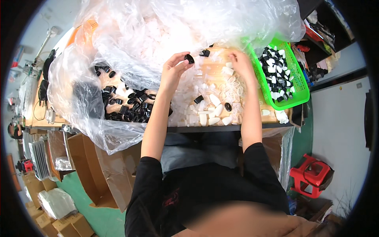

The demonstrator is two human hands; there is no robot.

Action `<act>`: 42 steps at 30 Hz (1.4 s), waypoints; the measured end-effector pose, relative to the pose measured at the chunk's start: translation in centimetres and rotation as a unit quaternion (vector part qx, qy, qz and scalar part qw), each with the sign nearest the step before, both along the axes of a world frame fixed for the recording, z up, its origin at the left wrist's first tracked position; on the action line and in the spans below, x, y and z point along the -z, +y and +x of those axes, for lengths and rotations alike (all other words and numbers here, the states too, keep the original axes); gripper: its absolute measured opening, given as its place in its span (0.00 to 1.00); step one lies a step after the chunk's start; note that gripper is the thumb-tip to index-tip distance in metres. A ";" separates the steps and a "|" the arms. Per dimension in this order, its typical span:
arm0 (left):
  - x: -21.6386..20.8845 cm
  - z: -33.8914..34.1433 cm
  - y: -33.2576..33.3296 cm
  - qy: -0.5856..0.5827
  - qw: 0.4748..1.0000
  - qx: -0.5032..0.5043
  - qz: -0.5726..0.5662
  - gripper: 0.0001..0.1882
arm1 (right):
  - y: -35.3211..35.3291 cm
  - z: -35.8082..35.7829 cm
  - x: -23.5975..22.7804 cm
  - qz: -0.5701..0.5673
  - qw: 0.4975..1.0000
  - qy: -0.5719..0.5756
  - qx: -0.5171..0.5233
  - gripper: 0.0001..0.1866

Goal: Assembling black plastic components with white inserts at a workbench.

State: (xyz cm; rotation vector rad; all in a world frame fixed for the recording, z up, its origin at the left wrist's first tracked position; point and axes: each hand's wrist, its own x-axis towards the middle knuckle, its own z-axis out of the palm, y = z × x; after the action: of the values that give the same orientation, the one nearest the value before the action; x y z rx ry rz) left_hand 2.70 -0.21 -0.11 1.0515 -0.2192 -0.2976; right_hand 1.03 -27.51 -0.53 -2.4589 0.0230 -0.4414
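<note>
As we look down over the light wooden desk (215, 70), a large crumpled mass of clear plastic film (189, 23) covers much of its far side. On our right sits a bright green, rectangular plastic basket (293, 104), filled with mixed black and white pieces (277, 71). Left of our left forearm lies a heap of glossy black plastic pieces (136, 106). Of our hands, the left hand (173, 70) is raised over the desk, thumb and fingertips pinched narrow on a short black plastic ring (189, 59). The right hand (241, 65) is near the basket's left side; we cannot tell whether it holds anything. Between our forearms lie rounded white plastic pieces (214, 100) beside thin translucent rings (233, 87), with one loose black oval ring (228, 107) near them.
</note>
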 end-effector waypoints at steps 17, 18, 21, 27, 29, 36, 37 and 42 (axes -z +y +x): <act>0.0 -0.2 -0.7 0.013 0.999 0.046 0.017 0.16 | -1.2 -0.6 1.2 -0.090 0.993 0.027 -0.065 0.12; 0.0 -0.2 -0.7 0.012 0.999 0.047 0.012 0.16 | -0.8 -0.5 0.9 -0.090 0.993 0.027 -0.065 0.12; 0.1 -0.3 -0.5 0.009 0.999 0.046 -0.006 0.16 | 1.4 -0.4 -1.5 -0.084 0.990 0.082 -0.072 0.09; -0.3 -0.7 -0.9 -0.016 0.999 0.027 -0.032 0.16 | 7.6 -1.9 -4.3 0.411 0.898 -0.051 -0.151 0.07; -0.4 -0.8 -0.9 -0.016 0.999 0.025 -0.035 0.15 | 9.0 -2.5 -4.8 0.195 0.956 -0.169 -0.138 0.07; -0.4 -0.8 -1.0 -0.034 0.998 0.030 -0.037 0.16 | 10.2 -2.6 -4.4 0.119 0.962 -0.199 -0.141 0.06; -0.3 -0.8 -1.0 -0.037 0.998 0.030 -0.036 0.16 | 10.2 -2.6 -4.3 0.119 0.963 -0.198 -0.141 0.06; -0.1 -0.8 -1.1 -0.057 0.998 0.019 -0.015 0.16 | 9.8 -2.1 -4.0 0.105 0.966 -0.196 -0.136 0.07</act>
State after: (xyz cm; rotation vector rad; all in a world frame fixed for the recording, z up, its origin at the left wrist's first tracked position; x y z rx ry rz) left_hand 1.94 -1.31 -0.03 1.0363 -0.3452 -0.2673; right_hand -1.08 -17.74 3.52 -2.0899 -0.4058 -0.7519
